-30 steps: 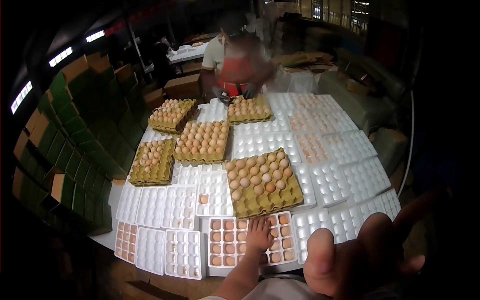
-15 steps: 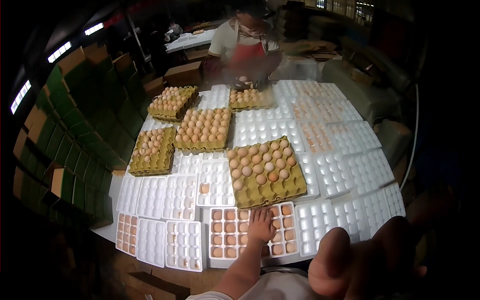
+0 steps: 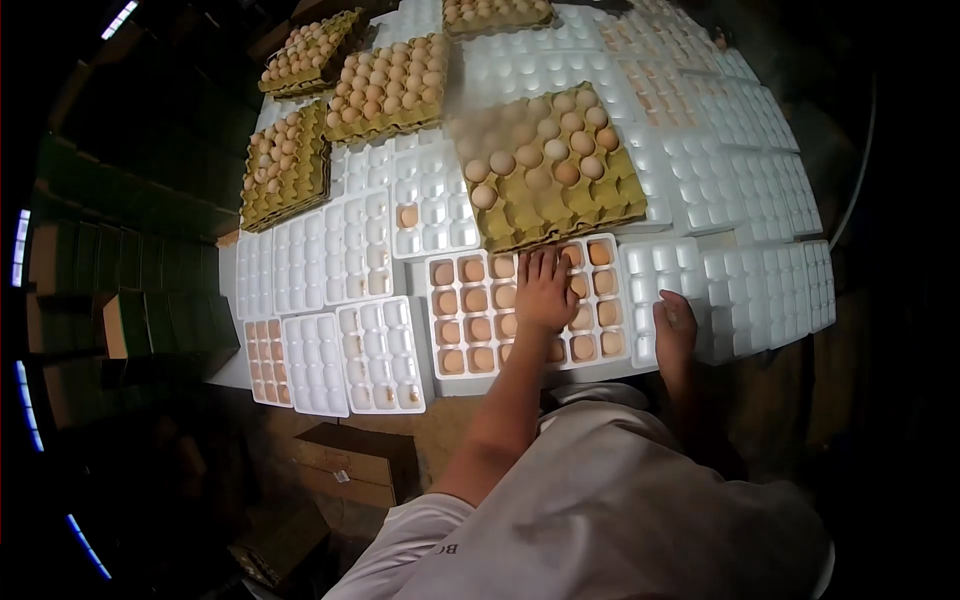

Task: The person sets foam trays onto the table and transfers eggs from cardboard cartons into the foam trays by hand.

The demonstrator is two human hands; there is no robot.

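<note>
My left hand (image 3: 546,292) lies with its fingers stretched out over a white foam egg tray (image 3: 433,318), which holds brown eggs in its cells. The hand and forearm hide some of the middle cells. To the right, my right hand (image 3: 676,325) is at the near side of a white foam tray (image 3: 662,262), thumb apart from the fingers and nothing visible in it. Just beyond my left hand, a stack of olive-green pulp egg flats (image 3: 610,205) carries eggs in its far rows, while its near rows have bare cups.
More loaded pulp flats (image 3: 385,124) stand at the far left. White foam trays (image 3: 300,265) cover much of the table, and a small one with eggs (image 3: 267,362) lies at the near left. A cardboard box (image 3: 345,470) stands below the table; dark stacked boxes (image 3: 150,325) line the left.
The view has tipped downward, and the person across the table has left it. My right hand has come down from near the camera to the tray at right. My left hand stays on the egg tray.
</note>
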